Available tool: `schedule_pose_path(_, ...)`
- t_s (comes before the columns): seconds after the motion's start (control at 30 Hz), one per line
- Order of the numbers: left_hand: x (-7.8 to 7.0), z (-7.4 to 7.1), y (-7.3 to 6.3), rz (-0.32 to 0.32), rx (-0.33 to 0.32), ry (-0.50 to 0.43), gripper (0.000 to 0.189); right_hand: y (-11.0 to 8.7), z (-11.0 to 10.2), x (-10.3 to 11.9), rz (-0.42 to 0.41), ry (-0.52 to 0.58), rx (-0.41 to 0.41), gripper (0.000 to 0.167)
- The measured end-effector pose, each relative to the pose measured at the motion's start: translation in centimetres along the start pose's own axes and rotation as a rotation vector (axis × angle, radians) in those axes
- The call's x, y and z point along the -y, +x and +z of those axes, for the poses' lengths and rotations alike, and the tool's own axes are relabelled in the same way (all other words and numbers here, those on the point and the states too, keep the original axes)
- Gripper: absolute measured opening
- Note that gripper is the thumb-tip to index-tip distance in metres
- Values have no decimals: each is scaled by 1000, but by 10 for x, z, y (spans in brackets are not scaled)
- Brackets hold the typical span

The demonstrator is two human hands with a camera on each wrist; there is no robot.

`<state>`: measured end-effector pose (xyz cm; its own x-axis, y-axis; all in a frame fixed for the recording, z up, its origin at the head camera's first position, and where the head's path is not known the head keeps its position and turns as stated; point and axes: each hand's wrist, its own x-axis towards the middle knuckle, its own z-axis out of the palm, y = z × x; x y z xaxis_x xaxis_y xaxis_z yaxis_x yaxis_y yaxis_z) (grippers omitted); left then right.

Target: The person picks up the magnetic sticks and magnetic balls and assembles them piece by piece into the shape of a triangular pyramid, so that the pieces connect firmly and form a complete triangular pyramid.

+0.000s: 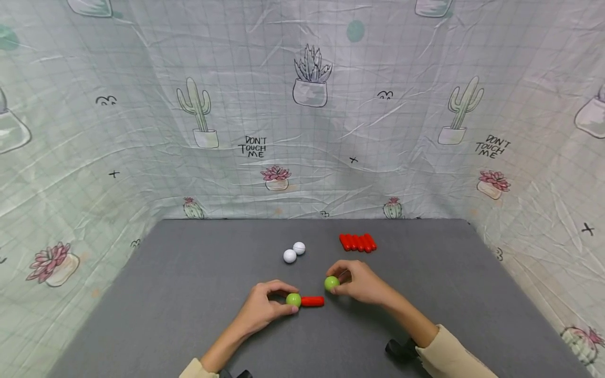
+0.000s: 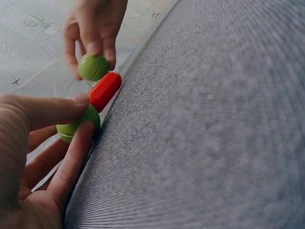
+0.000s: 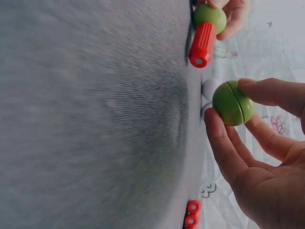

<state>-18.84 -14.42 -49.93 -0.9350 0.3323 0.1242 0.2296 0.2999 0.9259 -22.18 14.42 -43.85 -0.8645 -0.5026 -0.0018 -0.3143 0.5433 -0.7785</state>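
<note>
In the head view my left hand (image 1: 264,305) pinches a green ball (image 1: 293,300) between thumb and fingers, low on the grey table. A ridged red rod (image 1: 313,301) extends from that ball to the right, end against it. My right hand (image 1: 360,283) holds a second green ball (image 1: 332,284) at its fingertips, up and right of the rod's free end. A seam runs round this ball (image 3: 232,103) in the right wrist view, which also shows a pale dot on the rod's end (image 3: 200,57). From the left wrist, the second ball (image 2: 93,67) appears just beyond the rod.
Two white balls (image 1: 290,256) lie side by side farther back on the grey table (image 1: 212,273). Several red rods (image 1: 357,242) lie in a row at the back right. A patterned cloth (image 1: 236,199) hangs behind the table and along its sides.
</note>
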Motion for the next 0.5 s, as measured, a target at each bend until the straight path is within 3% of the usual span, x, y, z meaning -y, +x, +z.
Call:
schedule_pose_path(0.23, -2, 0, -1, 1, -3, -1, 36, -18, -3, -6, 11, 35, -9, 25)
schedule_pose_path(0.5, -3, 0, -1, -24, -9, -15, 35, -23, -3, -13, 6, 124, 16, 30)
